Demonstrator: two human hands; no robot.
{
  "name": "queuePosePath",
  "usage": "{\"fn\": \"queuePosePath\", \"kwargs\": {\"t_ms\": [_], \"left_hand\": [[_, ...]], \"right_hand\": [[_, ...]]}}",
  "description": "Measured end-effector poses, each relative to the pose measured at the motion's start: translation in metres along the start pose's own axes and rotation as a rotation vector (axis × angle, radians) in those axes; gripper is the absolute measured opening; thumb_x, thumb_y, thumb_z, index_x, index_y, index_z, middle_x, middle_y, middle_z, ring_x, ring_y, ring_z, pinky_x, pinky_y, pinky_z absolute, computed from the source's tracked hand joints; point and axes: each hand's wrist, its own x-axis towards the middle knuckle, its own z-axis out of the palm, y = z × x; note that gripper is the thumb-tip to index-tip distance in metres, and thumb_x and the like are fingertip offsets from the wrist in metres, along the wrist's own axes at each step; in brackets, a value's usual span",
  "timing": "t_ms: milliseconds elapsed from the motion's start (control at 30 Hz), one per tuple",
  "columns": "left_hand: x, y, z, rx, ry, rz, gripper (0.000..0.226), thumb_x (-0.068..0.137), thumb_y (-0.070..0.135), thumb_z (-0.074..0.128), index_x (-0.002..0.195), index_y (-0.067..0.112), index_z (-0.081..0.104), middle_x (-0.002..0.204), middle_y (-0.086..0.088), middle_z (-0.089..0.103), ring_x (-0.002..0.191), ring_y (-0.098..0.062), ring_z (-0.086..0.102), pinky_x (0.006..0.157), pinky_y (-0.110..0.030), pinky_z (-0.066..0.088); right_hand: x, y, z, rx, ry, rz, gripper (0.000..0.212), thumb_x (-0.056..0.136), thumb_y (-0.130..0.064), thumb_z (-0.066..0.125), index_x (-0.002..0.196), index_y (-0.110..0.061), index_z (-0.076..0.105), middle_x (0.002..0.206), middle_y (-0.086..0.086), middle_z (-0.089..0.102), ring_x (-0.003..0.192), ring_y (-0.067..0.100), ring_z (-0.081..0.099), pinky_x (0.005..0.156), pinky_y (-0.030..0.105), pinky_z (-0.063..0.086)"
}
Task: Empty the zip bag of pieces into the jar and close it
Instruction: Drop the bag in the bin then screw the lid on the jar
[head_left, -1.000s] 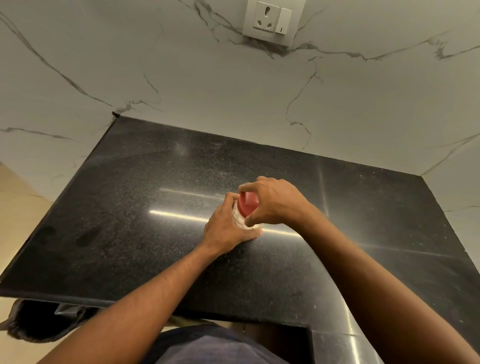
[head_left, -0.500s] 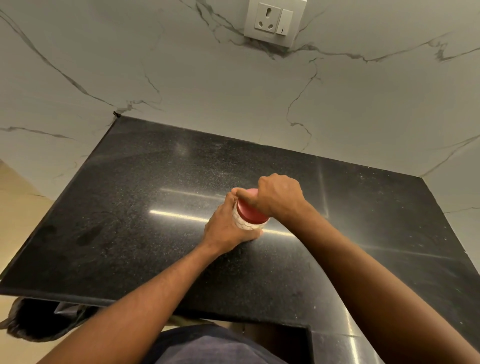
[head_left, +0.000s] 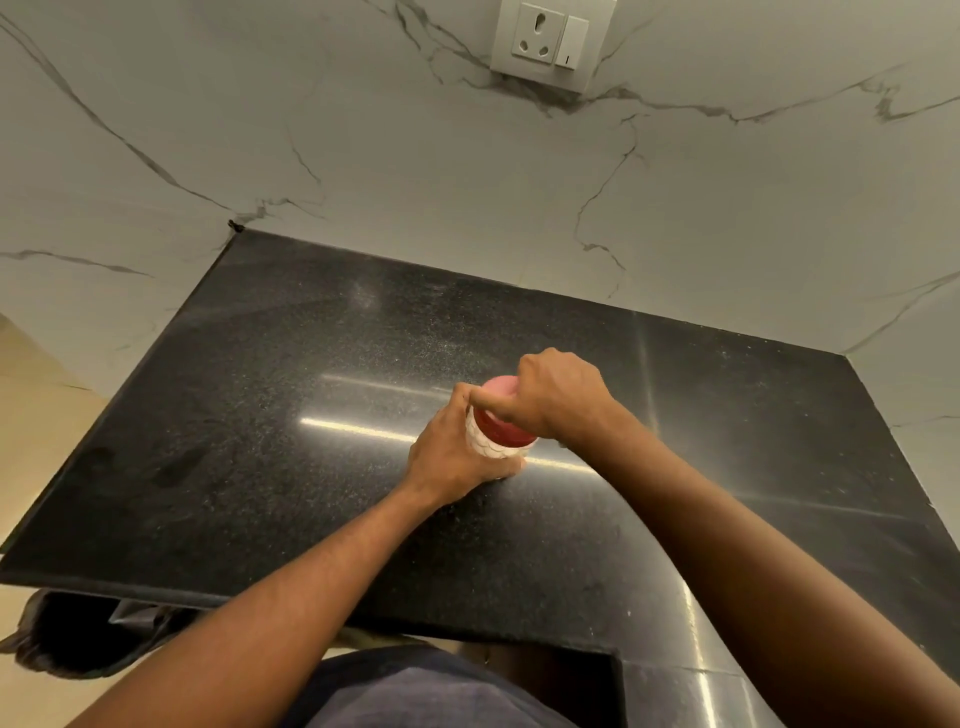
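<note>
Jar (head_left: 485, 448) upright, near the counter's (head_left: 270, 415) middle.
Clear patterned body; red lid (head_left: 501, 425) on top.

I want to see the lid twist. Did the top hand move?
Yes. The right hand has turned on the red lid; its knuckles swung toward the wall socket. The jar stayed put.

Near the middle of the frame, a jar (head_left: 488, 448) with a patterned clear wall is stood on the black speckled table (head_left: 270, 415), and its body is gripped from the left by the left hand (head_left: 457, 457). Its red lid (head_left: 501, 426) is covered from above and to the right by the right hand (head_left: 558, 400), whose fingers are curled over it. At the top of the frame, a white socket (head_left: 550, 44) is set in the veined marble wall (head_left: 363, 156).
</note>
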Motion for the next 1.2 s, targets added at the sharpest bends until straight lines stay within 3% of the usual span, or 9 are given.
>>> {"fn": "queuePosePath", "kwargs": {"t_ms": [133, 300, 433, 600, 733, 800, 900, 1033, 1200], "left_hand": [[0.0, 0.001, -0.001, -0.007, -0.012, 0.004, 0.089, 0.057, 0.055, 0.096, 0.126, 0.042, 0.041, 0.117, 0.017, 0.064, 0.106, -0.012, 0.068, 0.091, -0.048, 0.062], [-0.002, 0.002, -0.003, 0.009, -0.002, 0.01, 0.091, 0.054, 0.059, 0.093, 0.125, 0.044, 0.038, 0.118, 0.018, 0.063, 0.107, -0.013, 0.067, 0.09, -0.046, 0.062], [-0.002, 0.004, -0.002, 0.01, -0.004, 0.012, 0.092, 0.054, 0.061, 0.093, 0.126, 0.044, 0.038, 0.121, 0.017, 0.064, 0.109, -0.015, 0.067, 0.09, -0.045, 0.062], [-0.002, 0.004, -0.003, -0.003, -0.003, 0.008, 0.088, 0.057, 0.056, 0.095, 0.124, 0.042, 0.041, 0.121, 0.015, 0.066, 0.11, -0.016, 0.068, 0.089, -0.047, 0.061], [-0.001, 0.004, -0.003, -0.003, -0.017, 0.012, 0.089, 0.06, 0.051, 0.097, 0.128, 0.035, 0.044, 0.123, 0.011, 0.067, 0.109, -0.017, 0.069, 0.091, -0.049, 0.062], [0.0, 0.004, -0.003, 0.0, -0.021, 0.01, 0.088, 0.059, 0.053, 0.097, 0.127, 0.037, 0.043, 0.122, 0.012, 0.066, 0.109, -0.017, 0.069, 0.091, -0.049, 0.062], [0.0, 0.002, -0.002, 0.035, -0.009, 0.018, 0.093, 0.058, 0.056, 0.096, 0.129, 0.039, 0.039, 0.125, 0.014, 0.064, 0.111, -0.015, 0.066, 0.093, -0.043, 0.061], [0.001, 0.001, 0.0, 0.031, -0.007, 0.015, 0.092, 0.056, 0.061, 0.094, 0.126, 0.045, 0.037, 0.121, 0.017, 0.064, 0.106, -0.013, 0.067, 0.085, -0.038, 0.061], [0.001, 0.001, 0.002, 0.024, 0.007, 0.006, 0.09, 0.054, 0.064, 0.092, 0.123, 0.051, 0.035, 0.115, 0.023, 0.063, 0.105, -0.01, 0.064, 0.083, -0.038, 0.059]], "right_hand": [[0.001, 0.006, 0.0, -0.148, 0.057, 0.031, 0.072, 0.101, -0.07, 0.028, 0.089, -0.012, 0.069, 0.072, 0.005, 0.063, 0.059, 0.019, 0.055, 0.058, 0.032, 0.047], [-0.01, 0.014, -0.01, 0.13, -0.177, -0.41, 0.068, 0.086, -0.048, 0.067, 0.15, -0.04, 0.044, 0.151, 0.0, 0.052, 0.125, 0.025, 0.059, 0.088, 0.035, 0.051], [-0.005, 0.012, -0.005, 0.016, -0.079, -0.306, 0.068, 0.077, -0.058, 0.076, 0.137, -0.031, 0.058, 0.12, -0.002, 0.068, 0.1, 0.02, 0.066, 0.071, 0.027, 0.05], [0.004, 0.001, 0.011, -0.067, 0.035, 0.036, 0.081, 0.092, -0.082, 0.027, 0.08, -0.011, 0.064, 0.064, 0.003, 0.057, 0.059, 0.021, 0.059, 0.055, 0.03, 0.044], [0.007, 0.006, 0.002, -0.142, 0.025, -0.013, 0.068, 0.103, -0.067, 0.027, 0.104, -0.013, 0.069, 0.074, 0.004, 0.061, 0.062, 0.02, 0.058, 0.057, 0.031, 0.041], [0.007, 0.01, -0.002, -0.044, -0.027, -0.151, 0.055, 0.102, -0.06, 0.038, 0.137, -0.022, 0.058, 0.113, 0.008, 0.07, 0.095, 0.028, 0.068, 0.068, 0.032, 0.047], [-0.005, 0.008, -0.005, 0.034, -0.214, -0.315, 0.084, 0.081, -0.051, 0.07, 0.156, -0.038, 0.033, 0.137, 0.002, 0.057, 0.115, 0.025, 0.062, 0.08, 0.034, 0.051], [-0.009, 0.005, 0.0, 0.009, -0.085, -0.199, 0.068, 0.072, -0.055, 0.078, 0.129, -0.023, 0.059, 0.107, -0.001, 0.069, 0.086, 0.017, 0.062, 0.066, 0.03, 0.052], [-0.005, -0.003, 0.011, -0.133, 0.094, -0.003, 0.084, 0.085, -0.089, 0.025, 0.059, -0.015, 0.053, 0.054, 0.001, 0.052, 0.048, 0.018, 0.05, 0.045, 0.026, 0.031]]}}
